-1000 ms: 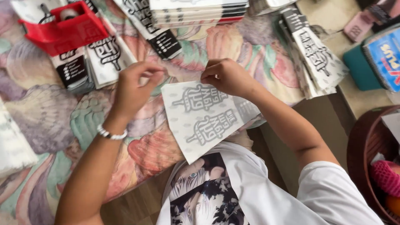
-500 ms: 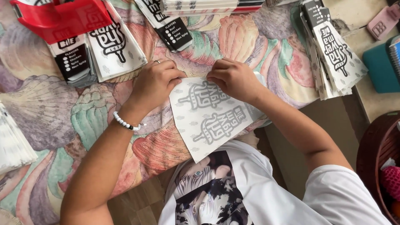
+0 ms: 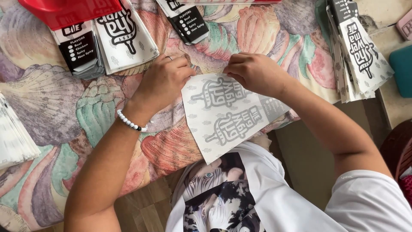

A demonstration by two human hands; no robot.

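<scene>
So the biggest thing here is the tabletop (image 3: 56,111), covered in a cloth with a big pastel seashell print, with the bare wood showing only along the near edge.

Next down in size is the person's white t-shirt (image 3: 257,197) with a dark printed graphic, at the near edge of the scene.

Then the flat white paper sheet (image 3: 227,114) with grey lettering printed on it. It lies on the cloth roughly in the middle, tilted, with its near corner hanging off the tabletop edge over the shirt.

Around it sit stacks of similar printed paper: one stack (image 3: 124,36) at the far left with a black-and-white stack (image 3: 79,51) just beside it, another stack (image 3: 360,51) fanned out at the far right, and a white pile (image 3: 15,137) poking in at the left edge. A red plastic thing (image 3: 68,10) lies on the far-left stacks.

The left hand (image 3: 161,81), with a beaded white bracelet (image 3: 131,123) on the wrist, has its fingers curled and pinches the sheet's far left corner. The right hand (image 3: 255,75) is curled too, fingertips pressing on the sheet's far edge.
</scene>
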